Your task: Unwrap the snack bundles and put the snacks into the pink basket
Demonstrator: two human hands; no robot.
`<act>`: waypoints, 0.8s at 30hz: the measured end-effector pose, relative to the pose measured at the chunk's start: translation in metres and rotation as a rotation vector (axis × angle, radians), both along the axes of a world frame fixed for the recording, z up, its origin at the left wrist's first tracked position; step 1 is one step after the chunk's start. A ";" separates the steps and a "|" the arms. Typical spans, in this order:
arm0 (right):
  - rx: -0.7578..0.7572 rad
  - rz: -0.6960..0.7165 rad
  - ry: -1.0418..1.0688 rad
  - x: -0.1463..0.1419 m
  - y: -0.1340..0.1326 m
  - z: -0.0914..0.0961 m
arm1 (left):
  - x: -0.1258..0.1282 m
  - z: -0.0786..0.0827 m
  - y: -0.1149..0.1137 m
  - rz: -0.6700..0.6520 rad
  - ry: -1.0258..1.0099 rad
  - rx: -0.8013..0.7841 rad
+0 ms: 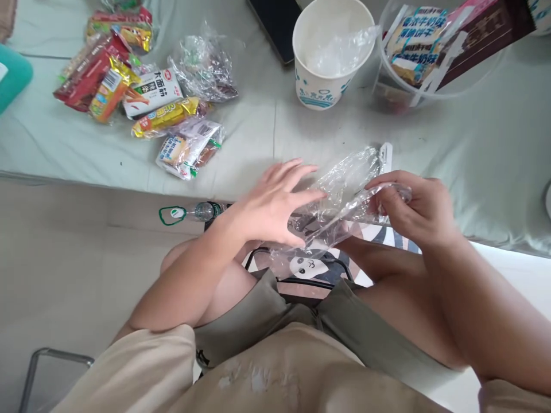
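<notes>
A clear plastic bag (340, 180) hangs over the front edge of the cloth-covered surface, between my hands. My right hand (413, 206) pinches the bag's rim on its right side, thumb against fingers. Spread fingers show on my left hand (279, 201), which lies against the bag's left side, thumb low and fingers pointing right. See-through film reaches down over my lap, and its lower end is hard to make out. Behind the bag stands a paper cup (321, 92) with crumpled clear plastic (340, 51) in it.
Several wrapped snacks (157, 117) lie in a pile at the back left, beside a crumpled clear bag (206, 66). A clear tub (473, 86) with packets stands at the back right. A dark flat object (275, 26) lies behind the cup. Below the edge is a plastic bottle (202, 211).
</notes>
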State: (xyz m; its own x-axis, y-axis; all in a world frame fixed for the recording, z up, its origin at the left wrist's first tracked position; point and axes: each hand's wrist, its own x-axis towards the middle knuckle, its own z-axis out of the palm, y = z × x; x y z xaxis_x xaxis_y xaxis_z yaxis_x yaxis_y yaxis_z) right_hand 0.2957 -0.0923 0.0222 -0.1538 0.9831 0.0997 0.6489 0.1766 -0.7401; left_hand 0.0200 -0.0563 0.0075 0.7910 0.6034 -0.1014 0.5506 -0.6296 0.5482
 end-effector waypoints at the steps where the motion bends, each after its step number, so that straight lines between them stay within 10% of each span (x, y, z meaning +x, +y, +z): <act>1: -0.014 -0.040 0.007 -0.001 0.000 0.000 | 0.003 -0.004 -0.003 0.003 0.025 0.024; 13: -0.053 -0.197 0.093 0.000 -0.004 -0.004 | 0.006 -0.026 0.019 0.102 -0.263 -0.002; 21: 0.071 -0.273 0.187 -0.001 -0.007 -0.007 | 0.001 -0.023 0.031 0.645 -0.489 -0.185; 24: 0.144 -0.352 0.266 -0.005 -0.005 -0.010 | -0.004 -0.014 0.032 0.576 -0.455 -0.213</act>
